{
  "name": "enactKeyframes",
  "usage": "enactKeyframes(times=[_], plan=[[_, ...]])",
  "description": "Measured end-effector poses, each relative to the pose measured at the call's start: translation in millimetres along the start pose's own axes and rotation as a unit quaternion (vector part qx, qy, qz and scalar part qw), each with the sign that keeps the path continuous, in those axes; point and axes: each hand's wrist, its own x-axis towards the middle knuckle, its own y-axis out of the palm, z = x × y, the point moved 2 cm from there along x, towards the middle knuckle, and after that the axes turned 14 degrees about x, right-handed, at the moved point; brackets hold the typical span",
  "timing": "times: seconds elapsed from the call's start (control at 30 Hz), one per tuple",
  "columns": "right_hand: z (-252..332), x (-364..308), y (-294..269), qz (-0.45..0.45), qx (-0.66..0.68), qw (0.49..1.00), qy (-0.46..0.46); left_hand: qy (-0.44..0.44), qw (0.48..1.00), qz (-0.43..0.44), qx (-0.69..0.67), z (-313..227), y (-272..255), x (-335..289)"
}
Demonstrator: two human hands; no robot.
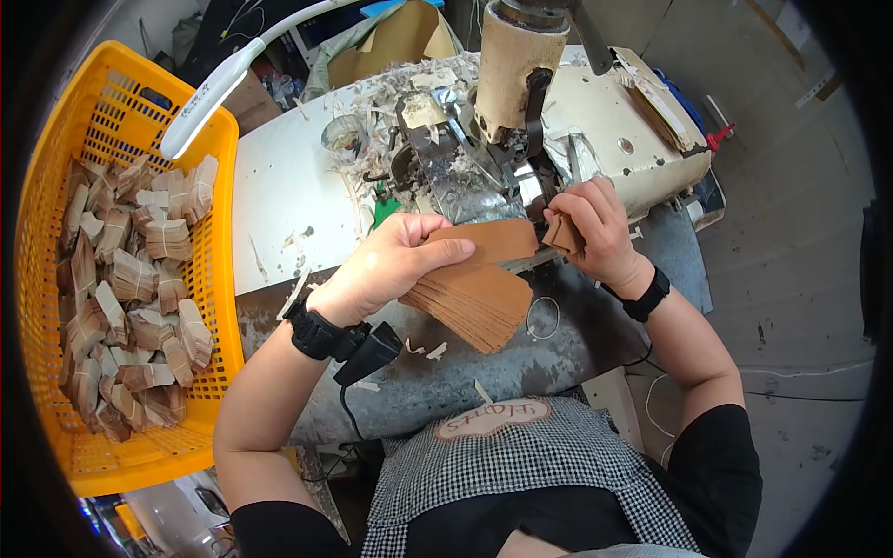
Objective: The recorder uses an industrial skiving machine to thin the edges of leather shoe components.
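My left hand point(395, 260) grips a fanned stack of brown leather strips point(474, 302), thumb on top and fingers underneath. One single strip point(498, 240) lies apart above the fan, its far end pointing toward my right hand point(600, 232). That hand is closed, pinching a few short brown leather pieces point(563, 234) that look folded or bunched. Both hands are just in front of a bench machine point(523, 79) with a cream-coloured upright head and a small metal work area point(530, 186). The left fingers below the stack are hidden.
At the left stands a yellow plastic basket point(226, 307) with many tied bundles of strips point(130, 274). A white lamp point(209, 102) reaches over its far corner. Scraps and shavings point(456, 181) litter the machine bed. A small clear cup point(344, 137) stands on the white tabletop point(279, 200).
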Motion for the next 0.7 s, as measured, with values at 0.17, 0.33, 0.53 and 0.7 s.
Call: enactKeyframes(times=[0.17, 0.33, 0.53, 0.7], plan=[[0.7, 0.5, 0.8, -0.004, 0.000, 1.000, 0.001, 0.007, 1.000, 0.000, 0.008, 1.8, -0.7, 0.0], [-0.4, -0.5, 1.1, -0.003, -0.003, 1.000, 0.000, 0.007, 1.000, 0.000, 0.010, 3.0, -0.9, 0.6], [0.6, -0.6, 0.9, 0.001, -0.003, 1.000, 0.001, 0.007, 1.000, 0.000, 0.009, 4.1, -0.7, 0.3], [0.5, -0.8, 0.7, -0.003, -0.002, 1.000, 0.002, 0.006, 1.000, 0.003, 0.010, 2.1, 0.0, -0.7]])
